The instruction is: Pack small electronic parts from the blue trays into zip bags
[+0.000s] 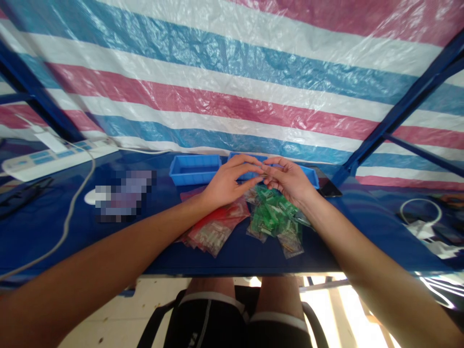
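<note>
My left hand [234, 180] and my right hand [284, 179] meet at their fingertips above the middle of the blue table. The fingers of both are pinched together, and whatever lies between them is too small to make out. Red-tinted plastic packets [217, 227] lie fanned out below my left hand. Beneath my right hand is a pile of green and clear small bags [273, 212] with small parts inside. Behind the hands stand blue bins: one at the left [195, 169], others partly hidden by my hands.
A power strip [61, 157] with a white cable [70, 217] lies at the left, near a pixelated object [126, 195]. A dark flat device [328, 182] rests right of the bins. More cables [420, 217] lie far right.
</note>
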### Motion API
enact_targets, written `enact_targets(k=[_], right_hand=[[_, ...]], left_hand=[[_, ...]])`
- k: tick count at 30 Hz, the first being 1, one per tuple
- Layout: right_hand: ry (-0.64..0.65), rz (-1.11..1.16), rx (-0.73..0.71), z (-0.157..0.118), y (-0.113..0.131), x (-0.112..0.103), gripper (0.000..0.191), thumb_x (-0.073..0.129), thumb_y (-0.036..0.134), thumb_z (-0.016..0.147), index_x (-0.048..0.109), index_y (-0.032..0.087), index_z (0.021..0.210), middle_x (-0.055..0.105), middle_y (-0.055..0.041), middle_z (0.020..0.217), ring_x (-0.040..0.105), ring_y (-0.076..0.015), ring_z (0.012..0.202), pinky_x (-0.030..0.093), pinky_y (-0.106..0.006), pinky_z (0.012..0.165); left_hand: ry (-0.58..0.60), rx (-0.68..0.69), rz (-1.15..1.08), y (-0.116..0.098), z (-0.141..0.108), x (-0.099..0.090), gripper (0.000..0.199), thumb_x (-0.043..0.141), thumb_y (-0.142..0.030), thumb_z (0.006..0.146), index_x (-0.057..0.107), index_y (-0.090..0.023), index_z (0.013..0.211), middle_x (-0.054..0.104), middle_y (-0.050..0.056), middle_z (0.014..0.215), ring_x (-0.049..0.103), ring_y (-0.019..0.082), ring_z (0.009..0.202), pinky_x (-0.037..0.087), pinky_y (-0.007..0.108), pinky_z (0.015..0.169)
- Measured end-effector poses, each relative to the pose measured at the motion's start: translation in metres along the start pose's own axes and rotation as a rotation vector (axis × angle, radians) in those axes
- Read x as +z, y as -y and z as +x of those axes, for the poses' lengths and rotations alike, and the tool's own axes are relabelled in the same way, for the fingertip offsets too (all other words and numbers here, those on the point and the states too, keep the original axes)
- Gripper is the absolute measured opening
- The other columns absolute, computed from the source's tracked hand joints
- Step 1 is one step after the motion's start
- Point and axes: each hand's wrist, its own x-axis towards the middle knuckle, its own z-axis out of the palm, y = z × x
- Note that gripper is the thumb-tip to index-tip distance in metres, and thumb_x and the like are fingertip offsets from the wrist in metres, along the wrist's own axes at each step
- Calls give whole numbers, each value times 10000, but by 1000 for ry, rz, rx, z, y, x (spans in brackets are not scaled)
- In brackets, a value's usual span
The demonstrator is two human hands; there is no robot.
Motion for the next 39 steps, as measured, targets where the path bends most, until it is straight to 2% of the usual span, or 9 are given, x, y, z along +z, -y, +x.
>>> enact_targets(k=[4, 10, 14, 18, 21, 24, 26, 33, 39], right_hand=[[35, -31, 22, 0, -1, 1, 523, 1007, 522, 697, 749, 237, 1054, 798, -15, 843, 708, -146, 659, 557, -243, 568], [67, -70, 47, -4, 4, 6, 456, 895, 641, 811, 800, 212, 932, 807, -65, 921, 718, -152, 716, 560, -243, 589], [97, -124, 4, -5, 6, 6, 437, 960, 570, 758, 816, 215, 967, 808, -57, 936, 715, -154, 751, 564, -243, 617], [89, -124, 4, -3, 2, 5, 444, 950, 587, 768, 802, 207, 944, 793, -48, 878, 693, -139, 692, 555, -240, 598], [60, -85, 23, -2, 1, 3, 443, 955, 589, 761, 775, 204, 885, 768, -36, 822, 667, -128, 651, 546, -236, 582], [39, -35, 49, -1, 2, 2, 456, 957, 597, 753, 738, 207, 839, 738, -17, 770, 632, -117, 607, 541, -245, 578], [32, -10, 72, -1, 3, 2, 462, 958, 595, 751, 716, 208, 826, 715, -3, 736, 605, -110, 572, 531, -251, 564], [97, 10, 161, -3, 2, 6, 462, 920, 610, 793, 678, 216, 802, 636, 20, 644, 527, -111, 507, 454, -269, 500], [74, -51, 46, -4, 6, 7, 485, 885, 656, 810, 761, 235, 1017, 678, 30, 718, 580, -120, 562, 454, -260, 522]], left_hand=[[-38, -71, 14, 0, -1, -1, 252, 652, -423, 1077, 792, -214, 1105, 796, 95, 1094, 729, 234, 1060, 570, 383, 972], [-59, -183, 46, -3, -1, -1, 285, 634, -447, 1081, 781, -203, 1079, 796, 62, 1013, 718, 181, 869, 557, 300, 787], [-90, -236, 9, -1, -3, 2, 283, 653, -453, 1066, 770, -197, 1101, 804, 65, 1052, 744, 189, 909, 572, 297, 799], [-106, -220, -41, 1, -4, 2, 303, 685, -389, 1053, 715, -198, 1286, 780, 79, 1111, 744, 194, 959, 586, 290, 801], [-92, -136, -49, 1, -3, 1, 379, 721, -355, 1028, 678, -216, 1378, 703, 125, 1293, 711, 230, 1120, 606, 300, 804], [-55, -71, -15, 1, -2, 0, 418, 780, -356, 986, 693, -250, 1381, 632, 142, 1441, 638, 286, 1328, 627, 360, 914], [-21, -60, -3, 1, -2, 0, 406, 780, -359, 987, 704, -266, 1375, 635, 136, 1466, 613, 300, 1383, 622, 397, 976], [-88, -81, -23, 1, -2, -1, 216, 680, -394, 1061, 775, -227, 1159, 726, 118, 1301, 696, 249, 1208, 600, 378, 969], [-126, -162, 0, 0, 0, 0, 283, 646, -460, 1076, 753, -200, 1050, 751, 84, 1065, 701, 201, 973, 560, 300, 782]])
